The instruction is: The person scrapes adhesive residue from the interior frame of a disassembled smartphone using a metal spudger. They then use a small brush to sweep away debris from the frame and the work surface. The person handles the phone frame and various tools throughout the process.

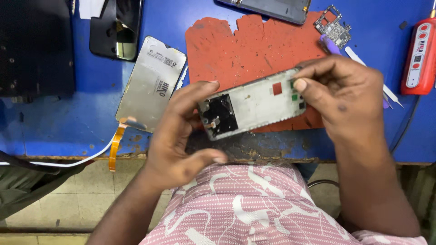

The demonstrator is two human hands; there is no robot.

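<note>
Pink cloth: a patterned pink-and-white garment (254, 208) is seen nearest the camera, over the person's lap, below the table edge.
Left hand: the left hand (181, 136) is held half-open, its fingers curled loosely, and only the fingertips are pressed against the dark end of the phone frame; nothing is fully enclosed by it.
Phone frame: the opened phone frame (252, 109) is held between the 2 hands, just above the near edge of the table, tilted, with a dark square part at its left end and small red and green patches at its right end.
Right hand: the right hand (345, 90) is closed narrowly on the right end of the frame, thumb on the face and fingers wrapped behind.
Table: a worn blue table (63, 131) is seen under everything, its near edge chipped and dirty.
Mat: a torn red mat (245, 50) lies directly behind the frame.
Display panel: a silver display panel (152, 84) with an orange flex cable (116, 145) lies left of the mat, the cable hanging over the edge.
Far items: a small circuit board (334, 25), a purple-handled tool (329, 45) and a red device (418, 56) are set at the back right.
Risk: the frame could be dropped past the table edge, judged from the light fingertip hold at its left end; the hanging cable could be snagged by the left forearm.
</note>
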